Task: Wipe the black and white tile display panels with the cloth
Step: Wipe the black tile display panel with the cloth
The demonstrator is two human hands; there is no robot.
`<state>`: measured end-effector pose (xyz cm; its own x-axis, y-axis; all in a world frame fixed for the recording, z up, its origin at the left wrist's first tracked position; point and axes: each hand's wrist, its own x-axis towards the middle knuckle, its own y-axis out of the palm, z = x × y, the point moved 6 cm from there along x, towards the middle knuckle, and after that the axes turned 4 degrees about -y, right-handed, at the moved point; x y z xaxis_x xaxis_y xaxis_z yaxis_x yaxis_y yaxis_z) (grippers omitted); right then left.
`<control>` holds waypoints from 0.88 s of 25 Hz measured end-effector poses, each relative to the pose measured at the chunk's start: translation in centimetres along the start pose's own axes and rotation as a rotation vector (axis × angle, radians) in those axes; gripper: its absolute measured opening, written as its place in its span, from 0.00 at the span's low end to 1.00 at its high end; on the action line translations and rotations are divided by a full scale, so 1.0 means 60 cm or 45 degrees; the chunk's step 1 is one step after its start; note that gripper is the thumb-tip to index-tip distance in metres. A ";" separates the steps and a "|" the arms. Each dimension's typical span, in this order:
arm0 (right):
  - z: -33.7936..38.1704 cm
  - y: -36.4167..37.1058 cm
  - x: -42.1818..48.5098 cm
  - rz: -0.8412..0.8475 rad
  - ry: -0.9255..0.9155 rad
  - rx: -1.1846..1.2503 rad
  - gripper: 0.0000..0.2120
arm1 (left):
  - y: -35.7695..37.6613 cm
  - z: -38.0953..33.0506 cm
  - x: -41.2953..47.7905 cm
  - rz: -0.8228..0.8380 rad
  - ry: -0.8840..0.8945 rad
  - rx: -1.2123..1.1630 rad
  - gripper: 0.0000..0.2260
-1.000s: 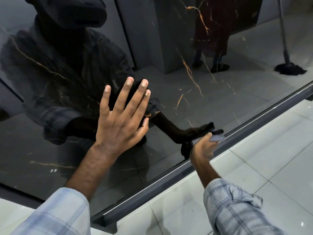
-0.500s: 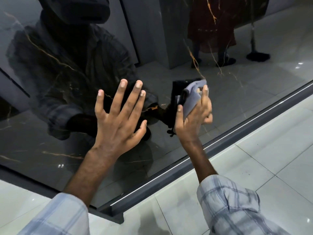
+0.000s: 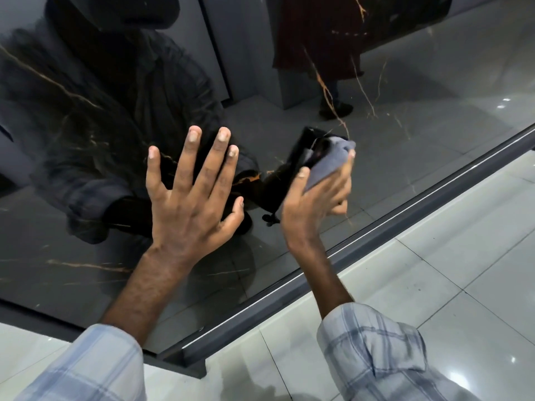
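On glossy black panel (image 3: pixel 405 175), crumpled cloth (image 3: pixel 328 164)

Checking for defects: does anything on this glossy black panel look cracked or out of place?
Nothing stands out. The orange lines on the glossy black tile panel look like marble veining, not cracks. The right hand holds the grey cloth against it.

Left hand (image 3: pixel 188 204) at frame centre is flat, fingers straight and spread; right hand (image 3: pixel 315 204) beside it grips a grey cloth (image 3: pixel 327 166).
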<state>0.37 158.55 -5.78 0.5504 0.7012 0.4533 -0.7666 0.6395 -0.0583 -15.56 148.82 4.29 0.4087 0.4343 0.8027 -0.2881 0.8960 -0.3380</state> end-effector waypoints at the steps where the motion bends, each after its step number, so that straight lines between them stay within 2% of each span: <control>1: 0.024 -0.002 -0.003 0.022 -0.273 -0.030 0.37 | 0.000 -0.001 0.000 -0.003 0.006 0.004 0.33; 2: 0.019 0.000 -0.008 0.037 -0.462 -0.068 0.35 | 0.000 -0.002 0.001 -0.008 0.014 0.002 0.33; 3: -0.005 0.003 -0.013 0.047 -0.496 -0.079 0.34 | 0.000 -0.003 0.002 -0.011 0.016 -0.005 0.32; 4: -0.049 0.006 -0.018 0.038 -0.346 -0.071 0.35 | 0.000 -0.002 0.003 -0.011 0.013 -0.017 0.32; 5: -0.100 0.007 -0.022 0.016 -0.020 -0.043 0.37 | 0.000 -0.002 0.003 -0.013 0.005 -0.020 0.32; 7: -0.192 0.011 -0.061 -0.056 0.774 0.039 0.40 | 0.001 -0.002 0.002 -0.021 -0.005 0.002 0.32; 9: -0.238 0.017 -0.112 -0.099 1.235 0.046 0.37 | 0.000 -0.004 0.002 -0.024 -0.005 0.015 0.32; 11: -0.250 0.026 -0.152 -0.131 1.408 0.078 0.33 | 0.001 -0.003 0.004 -0.003 -0.008 0.015 0.32; 15: -0.229 0.043 -0.172 -0.191 1.575 0.073 0.31 | -0.012 0.002 0.008 0.055 -0.011 -0.104 0.30; 16: -0.213 0.039 -0.155 -0.166 1.550 0.063 0.31 | -0.022 0.006 0.009 0.063 -0.001 -0.178 0.29; 17: -0.189 0.032 -0.127 -0.125 1.424 0.057 0.32 | -0.035 0.013 0.012 0.060 0.004 -0.237 0.28; 18: -0.155 0.023 -0.096 -0.082 1.204 0.041 0.33 | -0.049 0.024 0.017 0.043 -0.005 -0.261 0.28; 20: -0.052 0.007 -0.050 -0.029 0.545 0.042 0.37 | -0.070 0.052 0.031 0.012 -0.084 -0.224 0.29; 22: 0.067 0.010 -0.064 0.123 -0.256 -0.024 0.38 | -0.067 0.076 0.043 0.048 -0.190 -0.138 0.32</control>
<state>-3.52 154.96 -3.97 0.3962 0.6839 0.6126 -0.8052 0.5795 -0.1262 -17.28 145.89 9.96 0.2639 0.4566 0.8497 -0.2024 0.8875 -0.4140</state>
